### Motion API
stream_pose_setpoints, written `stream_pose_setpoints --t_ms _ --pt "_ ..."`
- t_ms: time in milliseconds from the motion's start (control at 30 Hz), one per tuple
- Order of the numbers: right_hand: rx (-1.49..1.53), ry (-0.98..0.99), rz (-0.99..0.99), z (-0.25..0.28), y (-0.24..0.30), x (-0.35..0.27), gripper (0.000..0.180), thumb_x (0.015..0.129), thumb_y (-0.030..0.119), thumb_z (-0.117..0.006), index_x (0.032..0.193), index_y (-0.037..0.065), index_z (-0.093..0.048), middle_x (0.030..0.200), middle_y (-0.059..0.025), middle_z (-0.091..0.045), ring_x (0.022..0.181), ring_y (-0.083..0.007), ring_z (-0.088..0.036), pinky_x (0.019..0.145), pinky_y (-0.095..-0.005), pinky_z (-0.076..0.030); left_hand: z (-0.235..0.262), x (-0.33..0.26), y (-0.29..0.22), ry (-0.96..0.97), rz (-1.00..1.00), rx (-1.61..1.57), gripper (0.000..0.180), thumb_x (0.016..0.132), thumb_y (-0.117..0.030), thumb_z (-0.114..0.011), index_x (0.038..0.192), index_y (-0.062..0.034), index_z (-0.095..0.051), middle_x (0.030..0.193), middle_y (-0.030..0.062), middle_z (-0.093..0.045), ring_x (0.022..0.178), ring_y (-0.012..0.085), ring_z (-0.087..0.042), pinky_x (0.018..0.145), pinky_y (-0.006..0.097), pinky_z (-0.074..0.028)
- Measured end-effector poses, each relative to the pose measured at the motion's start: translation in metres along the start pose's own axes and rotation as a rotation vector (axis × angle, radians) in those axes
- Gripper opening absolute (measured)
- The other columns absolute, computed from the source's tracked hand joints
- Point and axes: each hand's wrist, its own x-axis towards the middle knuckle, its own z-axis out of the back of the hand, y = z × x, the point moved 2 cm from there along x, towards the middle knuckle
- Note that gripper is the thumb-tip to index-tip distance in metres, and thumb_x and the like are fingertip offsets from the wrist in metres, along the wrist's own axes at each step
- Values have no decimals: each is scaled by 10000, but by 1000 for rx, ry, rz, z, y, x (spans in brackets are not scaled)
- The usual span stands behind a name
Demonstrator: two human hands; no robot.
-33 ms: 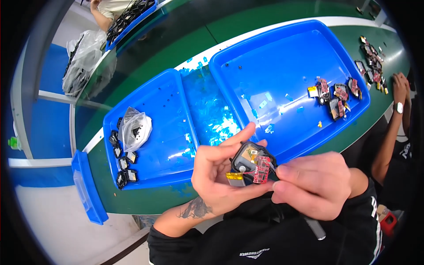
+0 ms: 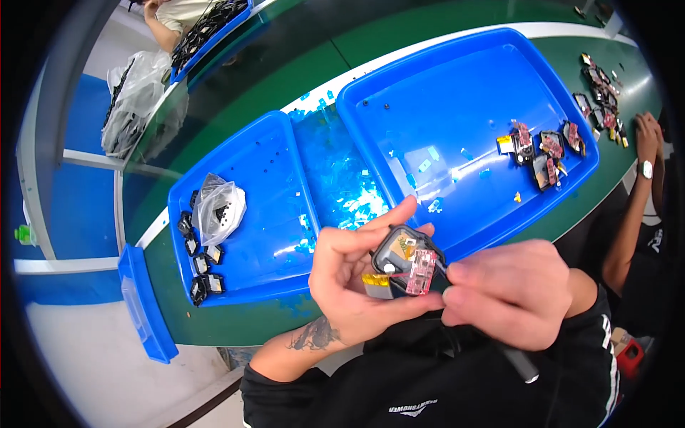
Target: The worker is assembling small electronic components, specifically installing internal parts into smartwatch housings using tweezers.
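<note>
My left hand (image 2: 357, 278) is closed around a small black plastic housing (image 2: 389, 250), its inner side facing up. A red circuit board (image 2: 423, 271) stands tilted at the housing's right side. Beside it, near my left palm, is a small silver battery pack (image 2: 378, 287) with yellow tape. My right hand (image 2: 510, 291) pinches a slim dark tool (image 2: 519, 364); its grey rounded end sticks out below the hand. The tool's other end lies by the board's right edge, mostly hidden by my fingers, so I cannot tell whether it touches.
A blue tray (image 2: 271, 185) at left holds a clear bag (image 2: 220, 210) of small black parts and several housings. The larger blue tray (image 2: 457, 93) at right has opened units (image 2: 542, 153). Blue film pieces (image 2: 342, 192) lie between. Another person's hand (image 2: 648, 135) rests at far right.
Both hands stay almost in place. The red board is tilted slightly differently, and the tool's lower end has swung a little to the right.
</note>
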Motion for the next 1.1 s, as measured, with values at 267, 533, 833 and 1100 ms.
stream_pose_setpoints --t_ms 267,533,833,1100 --pt "192 105 -476 10 -7 8 214 781 36 -733 939 -69 -635 820 -166 -664 673 -222 -664 591 -279 -522 -2 7 5 -38 125 -430 629 661 9 -831 1085 -41 -369 1155 232 -546 1081 324 -595 928 431 -499" --pt "548 -66 -938 5 -13 6 190 886 96 -618 966 -73 -590 864 -158 -642 795 -219 -669 647 -285 -592 1 4 10 -114 355 -581 566 698 95 -759 1075 -60 -366 1183 201 -559 1090 221 -587 922 345 -499" --pt "496 -141 -823 8 -10 -4 153 830 -38 -635 961 -106 -597 892 -189 -640 766 -206 -659 685 -289 -564 0 3 10 -80 273 -528 585 677 88 -788 1051 -68 -367 1177 179 -567 1085 228 -598 908 364 -519" --pt "283 -23 -678 11 -5 -8 171 769 21 -741 907 -41 -662 807 -150 -687 674 -194 -669 588 -264 -550 -3 3 8 -141 313 -466 673 650 -141 -870 1067 -76 -346 1138 208 -568 1038 332 -624 897 464 -540"
